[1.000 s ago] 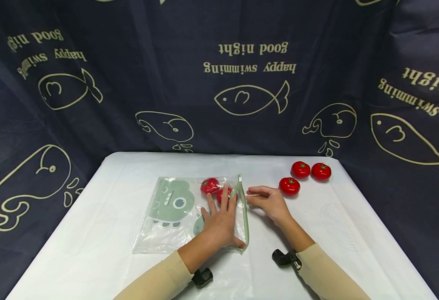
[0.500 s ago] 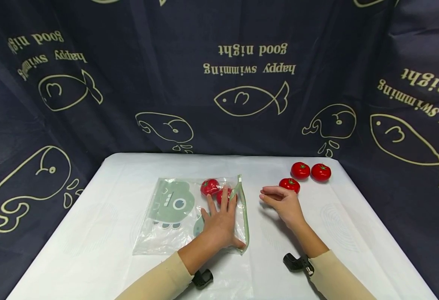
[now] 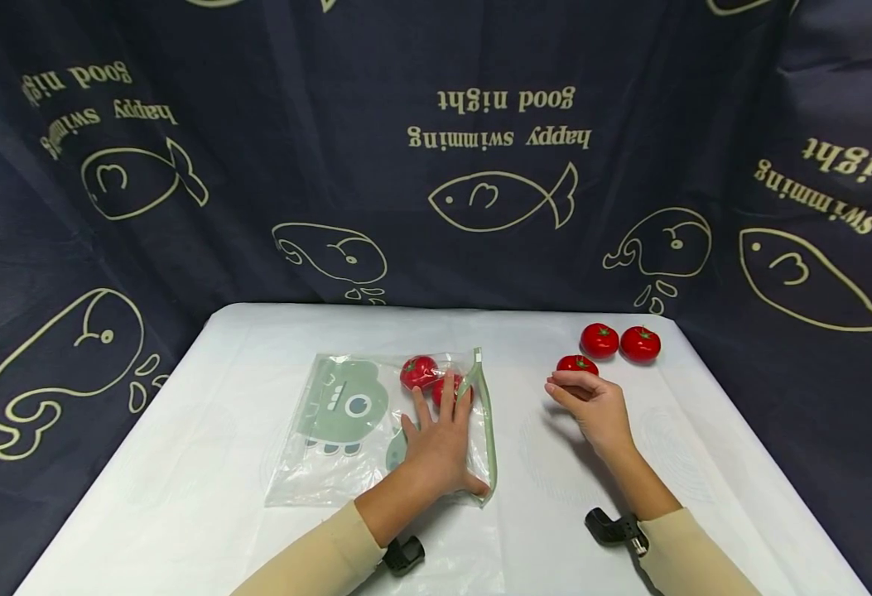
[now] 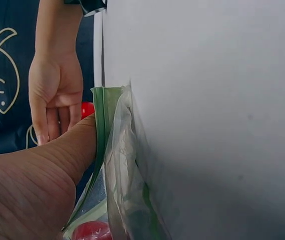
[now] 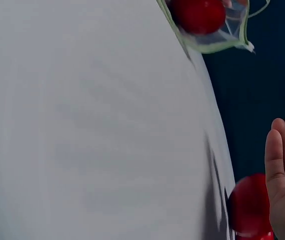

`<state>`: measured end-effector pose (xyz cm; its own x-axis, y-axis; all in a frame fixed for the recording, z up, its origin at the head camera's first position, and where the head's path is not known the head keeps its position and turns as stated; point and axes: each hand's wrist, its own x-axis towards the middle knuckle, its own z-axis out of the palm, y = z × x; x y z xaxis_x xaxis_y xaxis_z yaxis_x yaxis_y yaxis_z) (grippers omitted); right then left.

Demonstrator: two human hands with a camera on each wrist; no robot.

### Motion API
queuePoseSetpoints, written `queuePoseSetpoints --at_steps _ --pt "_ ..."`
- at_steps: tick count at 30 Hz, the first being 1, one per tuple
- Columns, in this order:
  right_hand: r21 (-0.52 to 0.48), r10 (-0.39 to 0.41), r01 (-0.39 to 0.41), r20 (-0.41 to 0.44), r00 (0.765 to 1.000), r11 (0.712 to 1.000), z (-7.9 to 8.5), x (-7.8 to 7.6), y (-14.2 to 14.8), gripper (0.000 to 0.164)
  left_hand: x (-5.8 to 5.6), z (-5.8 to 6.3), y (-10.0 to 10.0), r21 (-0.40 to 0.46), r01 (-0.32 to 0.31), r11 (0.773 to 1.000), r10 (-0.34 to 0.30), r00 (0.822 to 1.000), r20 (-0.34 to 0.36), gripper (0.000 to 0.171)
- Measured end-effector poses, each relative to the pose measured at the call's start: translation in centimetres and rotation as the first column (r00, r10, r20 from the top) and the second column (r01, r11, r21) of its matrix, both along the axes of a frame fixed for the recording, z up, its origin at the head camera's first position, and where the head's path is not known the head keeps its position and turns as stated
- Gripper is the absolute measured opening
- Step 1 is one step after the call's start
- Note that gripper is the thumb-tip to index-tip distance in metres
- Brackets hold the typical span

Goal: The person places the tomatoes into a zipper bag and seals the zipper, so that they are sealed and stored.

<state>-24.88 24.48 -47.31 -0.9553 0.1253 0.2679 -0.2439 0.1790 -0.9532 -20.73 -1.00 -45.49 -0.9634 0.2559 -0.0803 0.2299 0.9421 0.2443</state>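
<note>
A clear zip bag (image 3: 309, 484) with a green dinosaur print lies on the white table, its green zip edge (image 3: 489, 434) facing right. Two red tomatoes (image 3: 419, 372) sit inside it near the mouth. My left hand (image 3: 436, 447) rests on the bag with fingers spread, its thumb at the near corner of the zip edge. In the right wrist view the mouth gapes around a tomato (image 5: 200, 15). My right hand (image 3: 598, 412), fingers loosely bent and holding nothing, is over the table just in front of a loose tomato (image 3: 577, 363), partly covering it in the head view.
Two more tomatoes (image 3: 599, 340) sit behind that one, near the table's back right corner. Another clear plastic sheet or bag (image 3: 458, 546) lies flat near the front. A dark blue curtain (image 3: 361, 165) with fish drawings hangs behind and beside the table (image 3: 204, 372).
My right hand has moved away from the bag's mouth, rightward to the loose tomatoes. The left hand and the bag have stayed in place.
</note>
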Motion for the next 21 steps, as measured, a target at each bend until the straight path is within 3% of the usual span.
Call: queuePoseSetpoints --at_steps 12,21 --pt "0.027 -0.155 0.156 -0.034 0.987 0.987 0.0 -0.7 2.9 0.033 0.0 -0.3 0.0 -0.007 -0.001 1.0 0.001 1.0 -0.012 0.145" --pt "0.105 -0.215 0.216 -0.02 0.976 0.971 0.2 -1.5 4.9 0.033 -0.1 -0.3 -0.1 -0.004 -0.002 1.0 0.002 1.0 -0.009 0.145"
